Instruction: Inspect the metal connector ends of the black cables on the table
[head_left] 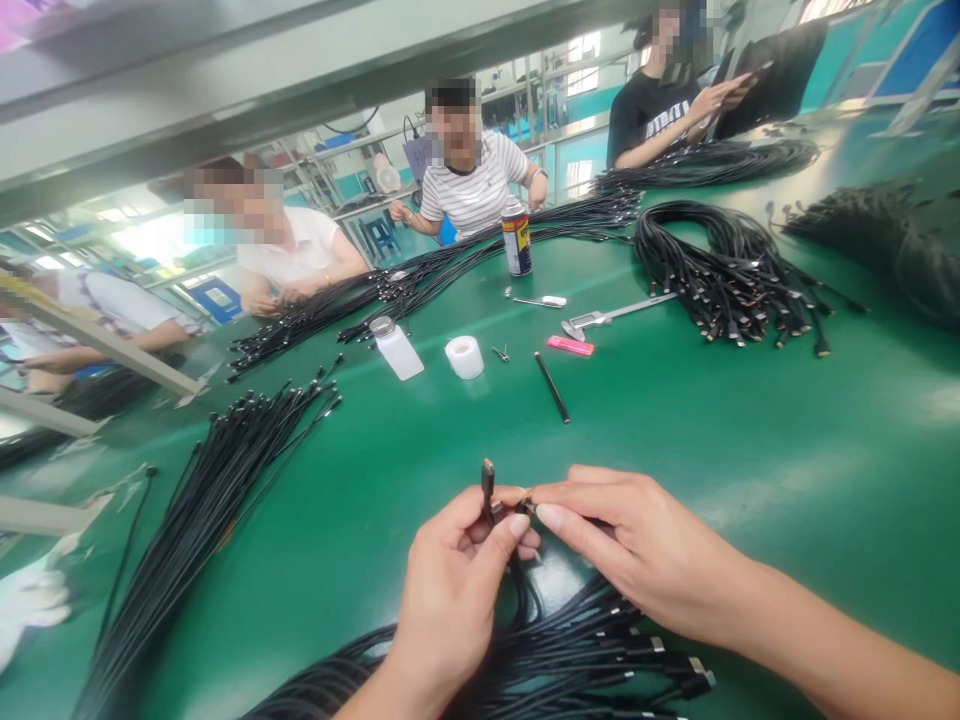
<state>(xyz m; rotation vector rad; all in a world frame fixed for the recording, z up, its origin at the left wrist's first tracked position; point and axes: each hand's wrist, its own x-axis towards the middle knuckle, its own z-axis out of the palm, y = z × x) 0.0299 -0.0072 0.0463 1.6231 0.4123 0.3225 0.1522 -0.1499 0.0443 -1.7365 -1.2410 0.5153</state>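
My left hand [461, 570] is closed around a black cable [488, 480], whose connector with an orange tip points up above the fingers. A second dark connector end shows between its thumb and fingers. Thumb and forefinger of my right hand [622, 535] are pinched together right beside the left thumb, on a small dark piece of the cable; its exact shape is hidden by the fingertips. The cable hangs down from the left hand towards a bundle of black cables [570, 650] with metal plugs, lying beneath both hands.
Cable bundles lie left [217, 470], along the far edge and at the right [720, 270]. Mid-table are a white bottle [399, 352], a tape roll [464, 358], a black pen [552, 388], a pink case [571, 346], calipers [589, 321] and a spray can [517, 240]. Several people sit opposite.
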